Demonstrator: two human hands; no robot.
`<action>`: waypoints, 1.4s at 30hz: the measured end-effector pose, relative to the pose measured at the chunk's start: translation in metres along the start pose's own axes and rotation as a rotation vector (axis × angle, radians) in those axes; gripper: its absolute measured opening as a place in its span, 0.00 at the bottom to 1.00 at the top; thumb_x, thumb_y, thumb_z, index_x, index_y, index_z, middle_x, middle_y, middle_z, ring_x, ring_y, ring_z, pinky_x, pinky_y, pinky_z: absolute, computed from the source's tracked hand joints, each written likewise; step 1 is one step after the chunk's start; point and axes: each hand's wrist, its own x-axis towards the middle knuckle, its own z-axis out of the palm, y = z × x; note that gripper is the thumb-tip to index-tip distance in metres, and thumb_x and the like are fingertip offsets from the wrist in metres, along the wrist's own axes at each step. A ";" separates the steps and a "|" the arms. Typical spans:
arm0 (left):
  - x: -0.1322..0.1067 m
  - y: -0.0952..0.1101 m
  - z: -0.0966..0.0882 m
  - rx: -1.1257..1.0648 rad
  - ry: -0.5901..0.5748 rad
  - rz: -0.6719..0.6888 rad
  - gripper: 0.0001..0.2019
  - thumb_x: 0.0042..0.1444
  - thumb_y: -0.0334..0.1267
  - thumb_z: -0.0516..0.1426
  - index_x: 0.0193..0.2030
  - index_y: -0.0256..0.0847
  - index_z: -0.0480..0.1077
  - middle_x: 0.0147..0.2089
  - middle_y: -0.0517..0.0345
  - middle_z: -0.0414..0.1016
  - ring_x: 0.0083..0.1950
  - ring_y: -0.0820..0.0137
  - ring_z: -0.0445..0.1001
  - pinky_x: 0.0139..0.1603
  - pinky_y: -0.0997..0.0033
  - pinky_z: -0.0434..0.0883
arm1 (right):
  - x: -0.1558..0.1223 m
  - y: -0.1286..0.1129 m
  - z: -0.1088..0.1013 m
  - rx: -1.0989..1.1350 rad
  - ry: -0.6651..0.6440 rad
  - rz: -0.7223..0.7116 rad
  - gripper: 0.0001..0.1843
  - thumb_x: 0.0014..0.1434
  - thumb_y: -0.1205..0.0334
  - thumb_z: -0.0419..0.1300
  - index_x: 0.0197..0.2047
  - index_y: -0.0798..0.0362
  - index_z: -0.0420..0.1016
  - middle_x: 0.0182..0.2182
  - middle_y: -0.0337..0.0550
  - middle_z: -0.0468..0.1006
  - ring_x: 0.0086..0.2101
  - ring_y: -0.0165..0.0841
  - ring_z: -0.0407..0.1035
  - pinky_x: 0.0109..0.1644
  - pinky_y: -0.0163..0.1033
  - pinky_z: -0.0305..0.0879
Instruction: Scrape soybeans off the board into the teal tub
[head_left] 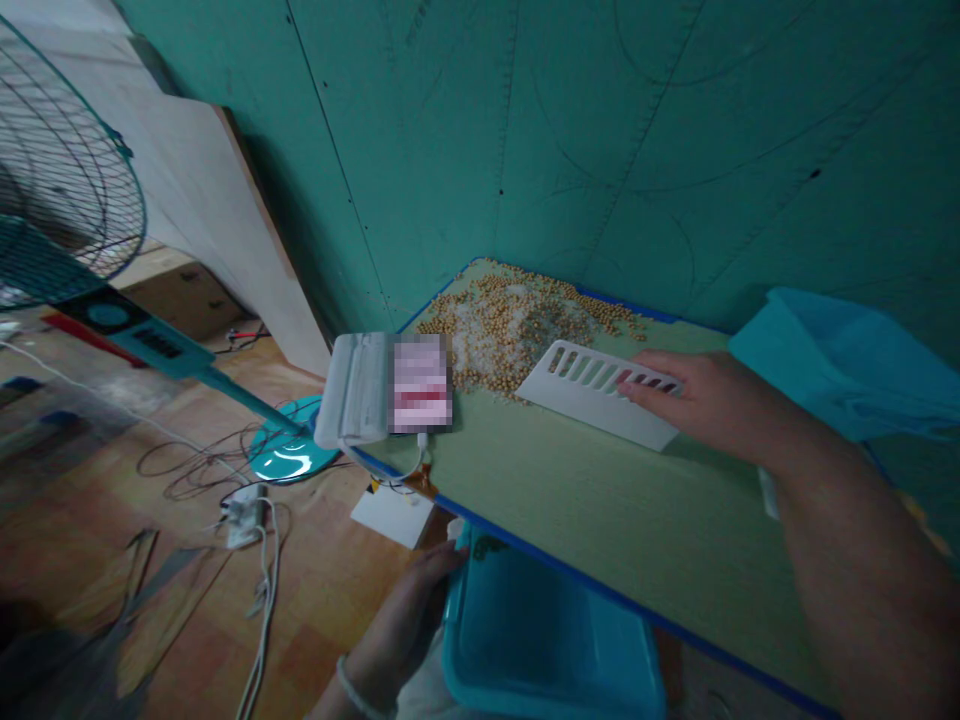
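Note:
My right hand (694, 390) is closed on a white plastic scraper (600, 405) with a row of slots along its upper edge. The scraper stands tilted on the green tabletop (600, 510), its left end by a pile of yellow beans mixed with whitish grains (499, 335). Below the front edge, my left hand (420, 590) grips the left rim of a blue plastic bin (551, 625). Some of its fingers are hidden behind the rim. A few dark bits lie inside the bin near its back left corner.
A phone with a blurred screen (421, 385) leans on a grey-white device (360, 390) at the table's left end, with a cable attached. Light blue containers (832, 350) stand at right. A fan (135, 320), a power strip (247, 515) and cables occupy the floor at left. A green wall (465, 130) rises behind.

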 end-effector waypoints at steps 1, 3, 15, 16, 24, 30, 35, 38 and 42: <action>-0.001 0.002 0.001 0.008 -0.002 -0.022 0.11 0.45 0.36 0.57 0.36 0.40 0.75 0.37 0.54 0.80 0.48 0.55 0.71 0.51 0.59 0.65 | 0.000 0.000 0.000 -0.001 0.000 -0.004 0.11 0.55 0.56 0.51 0.37 0.50 0.72 0.25 0.39 0.77 0.25 0.31 0.70 0.24 0.31 0.59; 0.002 0.003 -0.001 0.027 -0.013 -0.048 0.12 0.44 0.37 0.57 0.37 0.38 0.75 0.36 0.52 0.80 0.49 0.54 0.71 0.52 0.59 0.64 | 0.000 0.000 0.001 0.002 -0.001 -0.005 0.11 0.55 0.57 0.51 0.37 0.50 0.71 0.26 0.39 0.77 0.26 0.31 0.70 0.24 0.31 0.59; 0.008 0.005 -0.010 0.001 -0.050 -0.059 0.13 0.43 0.37 0.58 0.38 0.38 0.75 0.39 0.50 0.79 0.49 0.54 0.70 0.52 0.59 0.64 | -0.001 -0.003 -0.001 -0.055 -0.009 -0.012 0.13 0.55 0.55 0.50 0.37 0.50 0.72 0.25 0.40 0.76 0.25 0.33 0.69 0.24 0.33 0.57; 0.002 0.006 -0.005 0.014 -0.032 -0.069 0.13 0.44 0.37 0.58 0.39 0.38 0.74 0.40 0.50 0.79 0.49 0.55 0.70 0.52 0.61 0.64 | -0.002 -0.003 -0.001 -0.053 -0.005 -0.011 0.13 0.55 0.55 0.51 0.36 0.50 0.72 0.24 0.39 0.76 0.25 0.33 0.69 0.23 0.33 0.57; -0.008 0.006 0.008 0.024 0.013 -0.005 0.13 0.45 0.36 0.57 0.39 0.38 0.74 0.39 0.52 0.79 0.47 0.57 0.72 0.50 0.63 0.65 | -0.002 -0.004 -0.003 -0.022 -0.030 -0.006 0.12 0.55 0.55 0.51 0.35 0.51 0.72 0.24 0.39 0.75 0.24 0.32 0.69 0.23 0.32 0.56; -0.009 0.007 0.011 0.025 0.007 0.001 0.14 0.46 0.36 0.56 0.41 0.37 0.74 0.39 0.52 0.79 0.47 0.57 0.72 0.50 0.63 0.66 | -0.002 -0.008 -0.005 -0.010 -0.070 0.032 0.13 0.55 0.55 0.50 0.37 0.52 0.71 0.26 0.41 0.76 0.26 0.32 0.69 0.25 0.32 0.57; -0.010 0.007 0.013 0.044 -0.009 0.011 0.14 0.48 0.36 0.55 0.41 0.36 0.74 0.39 0.51 0.79 0.46 0.58 0.73 0.48 0.65 0.66 | -0.002 -0.009 -0.002 -0.053 -0.054 0.052 0.13 0.55 0.54 0.50 0.36 0.50 0.71 0.25 0.40 0.76 0.26 0.33 0.69 0.25 0.33 0.57; -0.010 0.007 0.014 0.037 -0.024 0.014 0.13 0.49 0.35 0.54 0.40 0.35 0.74 0.39 0.51 0.79 0.43 0.58 0.75 0.48 0.65 0.67 | -0.002 -0.010 0.000 -0.066 -0.047 0.043 0.13 0.55 0.54 0.50 0.36 0.50 0.71 0.27 0.40 0.76 0.27 0.33 0.69 0.26 0.33 0.57; -0.009 0.006 0.012 0.025 -0.015 -0.001 0.14 0.47 0.36 0.56 0.41 0.36 0.74 0.37 0.51 0.80 0.42 0.58 0.75 0.47 0.63 0.68 | -0.001 -0.008 0.001 -0.041 -0.052 0.018 0.12 0.54 0.55 0.50 0.35 0.49 0.71 0.26 0.38 0.76 0.26 0.32 0.69 0.25 0.32 0.57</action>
